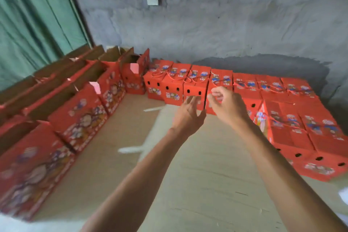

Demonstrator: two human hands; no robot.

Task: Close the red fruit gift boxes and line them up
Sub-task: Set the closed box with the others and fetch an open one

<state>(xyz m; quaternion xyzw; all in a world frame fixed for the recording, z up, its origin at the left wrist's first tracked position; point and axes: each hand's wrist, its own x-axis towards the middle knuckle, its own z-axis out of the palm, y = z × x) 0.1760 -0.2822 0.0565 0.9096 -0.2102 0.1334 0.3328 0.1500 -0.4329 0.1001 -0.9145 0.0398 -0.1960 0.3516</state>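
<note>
Closed red fruit gift boxes with string handles stand in a row along the grey wall, and more closed ones sit in rows at the right. Open red boxes with raised flaps line the left side. Both my arms reach forward over the floor. My left hand hovers with spread, relaxed fingers just before the closed box at the row's middle. My right hand is beside it, fingers loosely curled near that box's front top edge. I see nothing held in either hand. The picture is motion-blurred.
Brown cardboard sheets cover the floor between the box rows. A grey concrete wall rises behind, with a green curtain at the left. Two pale strips lie on the cardboard.
</note>
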